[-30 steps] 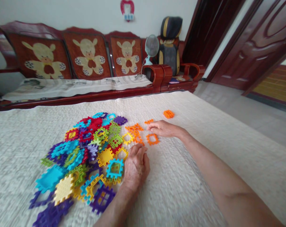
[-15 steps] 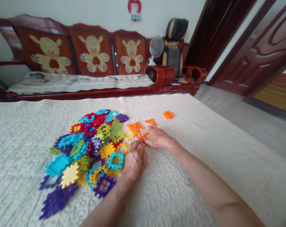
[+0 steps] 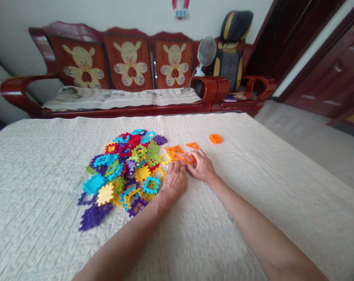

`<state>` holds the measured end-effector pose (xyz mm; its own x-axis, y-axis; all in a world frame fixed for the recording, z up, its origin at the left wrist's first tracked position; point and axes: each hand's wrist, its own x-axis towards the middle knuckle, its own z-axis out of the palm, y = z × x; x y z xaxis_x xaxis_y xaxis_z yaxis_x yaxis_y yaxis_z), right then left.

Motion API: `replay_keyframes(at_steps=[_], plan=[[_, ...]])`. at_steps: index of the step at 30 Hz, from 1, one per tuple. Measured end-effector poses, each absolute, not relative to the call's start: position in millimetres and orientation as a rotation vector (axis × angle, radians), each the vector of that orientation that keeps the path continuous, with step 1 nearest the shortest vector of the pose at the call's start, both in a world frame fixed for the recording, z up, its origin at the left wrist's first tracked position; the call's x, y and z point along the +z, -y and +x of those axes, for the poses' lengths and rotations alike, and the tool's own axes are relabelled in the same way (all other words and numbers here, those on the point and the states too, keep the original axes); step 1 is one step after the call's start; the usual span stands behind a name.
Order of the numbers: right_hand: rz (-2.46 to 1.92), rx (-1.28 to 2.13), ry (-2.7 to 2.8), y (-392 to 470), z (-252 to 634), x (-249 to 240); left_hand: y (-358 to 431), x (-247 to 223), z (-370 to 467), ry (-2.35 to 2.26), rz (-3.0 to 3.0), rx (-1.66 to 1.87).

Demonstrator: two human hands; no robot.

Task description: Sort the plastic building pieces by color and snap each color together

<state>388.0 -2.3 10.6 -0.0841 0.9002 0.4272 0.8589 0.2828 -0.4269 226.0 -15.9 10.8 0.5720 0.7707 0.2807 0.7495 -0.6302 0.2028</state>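
A heap of plastic interlocking tiles (image 3: 106,193) with toothed edges lies left of my hands, in blue, purple, yellow, green and red. My right hand (image 3: 202,167) closes its thumb and fingers on an orange interlocking tile (image 3: 189,158). Beside it my left hand (image 3: 175,180) rests with bent fingers pressed together, and what lies under its fingertips is hidden. Just beyond both hands are more orange tiles (image 3: 174,150) and a small orange piece (image 3: 192,145). A cluster of orange tile (image 3: 216,138) sits apart, farther right.
The tiles lie on a table with a quilted cream cover (image 3: 253,187). Behind it stand a wooden sofa (image 3: 210,91) with bear cushions (image 3: 128,64), a small fan (image 3: 206,52) and a chair with a massage pad (image 3: 228,68). A dark door (image 3: 338,62) is at the right.
The view has shifted left, so everything appears farther right. My right hand has drawn its thumb and fingers round the orange tile, which shows more plainly. My left hand stays close beside it.
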Motion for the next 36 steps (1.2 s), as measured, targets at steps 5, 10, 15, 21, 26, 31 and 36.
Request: replay_keyframes(at_steps=[5,10,15,21,26,31,36], plan=[[-1.576,0.07,1.918,1,388,10,4,14,223,-1.359,2.739,0.5],[-1.66,0.039,1.923,2,384,12,1,12,218,-1.33,2.746,0.601],[-1.747,0.031,1.923,6,378,10,-2,6,216,-1.272,2.785,0.74],[-1.607,-0.077,1.722,-15,409,26,-10,-1,213,-1.269,2.761,0.883],[-1.855,-0.255,1.354,-60,473,45,-10,-1,213,-1.254,2.72,0.905],[-1.96,-0.273,1.279,-77,501,29,-10,-3,213,-1.272,2.745,0.895],[-1.947,-0.294,1.369,-78,501,16,-9,-3,213,-1.289,2.741,0.873]])
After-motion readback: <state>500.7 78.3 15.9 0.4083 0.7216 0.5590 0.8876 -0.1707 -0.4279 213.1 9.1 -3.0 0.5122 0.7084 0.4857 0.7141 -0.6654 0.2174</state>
